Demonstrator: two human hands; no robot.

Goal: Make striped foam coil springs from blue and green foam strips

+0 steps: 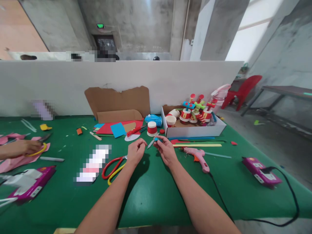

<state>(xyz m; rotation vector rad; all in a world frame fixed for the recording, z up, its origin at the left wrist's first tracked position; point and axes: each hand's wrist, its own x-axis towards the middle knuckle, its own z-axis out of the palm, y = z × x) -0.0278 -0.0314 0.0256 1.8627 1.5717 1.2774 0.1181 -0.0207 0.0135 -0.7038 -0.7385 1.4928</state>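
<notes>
My right hand [166, 149] is raised just above the green table [151, 195] and pinches a small blue piece [157, 139] together with a thin grey stick [151, 143] that slants down to the left. My left hand [136, 150] hovers beside it with fingers curled together; its fingertips are close to the stick's lower end, and I see nothing held in them. Red-and-yellow scissors [112, 167] lie just left of my left wrist. A pink glue gun [198, 156] lies to the right of my right hand.
Behind my hands stand a red-and-white paper cup [152, 129], coloured foam sheets [114, 129], cardboard [117, 100] and a white box [195, 131] of cup figures. Purple power strips [262, 170] [31, 185] lie at both sides. A co-worker's hand [23, 148] rests far left.
</notes>
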